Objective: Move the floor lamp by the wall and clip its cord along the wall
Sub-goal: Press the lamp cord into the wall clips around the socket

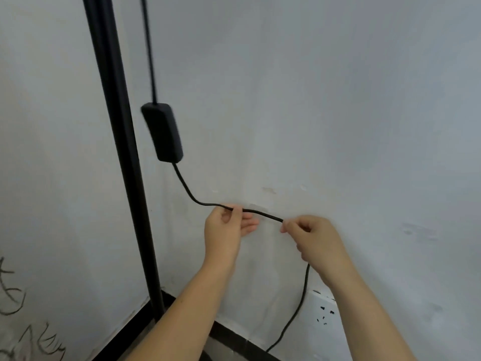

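The black pole of the floor lamp point(122, 162) stands upright in the corner where two white walls meet. Its black cord point(186, 190) hangs down beside the pole, passes through a black inline switch box point(162, 131), then bends right. My left hand point(226, 230) pinches the cord against the wall, and my right hand point(309, 235) pinches it a short way to the right. Between the hands the cord runs taut over a small clear clip point(253, 206) stuck on the wall. Below my right hand the cord drops toward the floor.
A white wall socket point(324, 312) sits low on the right wall, behind my right forearm. A black skirting board point(234, 332) runs along the wall's foot. Dark scribbles point(15, 295) mark the left wall near the bottom left.
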Demonstrator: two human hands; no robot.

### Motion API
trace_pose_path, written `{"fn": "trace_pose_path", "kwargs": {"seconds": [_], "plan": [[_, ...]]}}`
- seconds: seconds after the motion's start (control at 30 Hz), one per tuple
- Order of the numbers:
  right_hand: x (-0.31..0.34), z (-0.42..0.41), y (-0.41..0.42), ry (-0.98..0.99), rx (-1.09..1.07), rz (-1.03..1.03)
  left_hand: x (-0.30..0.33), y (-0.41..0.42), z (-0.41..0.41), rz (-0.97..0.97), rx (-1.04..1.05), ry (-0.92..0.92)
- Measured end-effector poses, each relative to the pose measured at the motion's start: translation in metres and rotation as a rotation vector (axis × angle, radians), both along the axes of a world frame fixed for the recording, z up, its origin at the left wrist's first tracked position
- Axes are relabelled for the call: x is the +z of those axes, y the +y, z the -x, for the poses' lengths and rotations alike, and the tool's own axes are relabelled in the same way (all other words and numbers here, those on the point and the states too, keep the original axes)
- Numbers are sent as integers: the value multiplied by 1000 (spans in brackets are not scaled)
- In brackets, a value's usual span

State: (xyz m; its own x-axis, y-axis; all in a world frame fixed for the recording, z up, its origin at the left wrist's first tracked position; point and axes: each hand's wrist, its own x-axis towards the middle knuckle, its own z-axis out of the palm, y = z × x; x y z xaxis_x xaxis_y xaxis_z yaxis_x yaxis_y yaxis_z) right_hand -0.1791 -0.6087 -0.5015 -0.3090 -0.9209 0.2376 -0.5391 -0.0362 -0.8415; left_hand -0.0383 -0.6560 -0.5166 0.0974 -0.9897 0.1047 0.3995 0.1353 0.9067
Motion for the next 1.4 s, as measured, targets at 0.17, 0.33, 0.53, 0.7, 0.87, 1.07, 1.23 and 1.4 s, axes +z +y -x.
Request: {"fn": "trace_pose_path", "kwargs": {"seconds": [0.17,0.33,0.53,0.7,0.87,1.07,1.23,1.4], "plan": [[-3,-16,-4,179,-159,262,-12,-2,4,-1,-32,10],[-4,-18,-7,137,-142,303,-19,-7,4,72,-62,-16],[-8,-10,-5,146,-100,114,-26,-12,8,91,-57,-119],[-5,18,10,-298,242,-281,-25,-11,5,92,-97,-166],[0,74,61,-452,285,-460,-20,-9,18,58,-128,-102],[25,120,119,-89,-90,-168,-23,-4,24,119,-178,-17],[42,127,132,100,-343,200,-21,-5,23,102,-133,5],[43,125,125,92,-413,226,-19,-4,26,137,-107,-35]]}}
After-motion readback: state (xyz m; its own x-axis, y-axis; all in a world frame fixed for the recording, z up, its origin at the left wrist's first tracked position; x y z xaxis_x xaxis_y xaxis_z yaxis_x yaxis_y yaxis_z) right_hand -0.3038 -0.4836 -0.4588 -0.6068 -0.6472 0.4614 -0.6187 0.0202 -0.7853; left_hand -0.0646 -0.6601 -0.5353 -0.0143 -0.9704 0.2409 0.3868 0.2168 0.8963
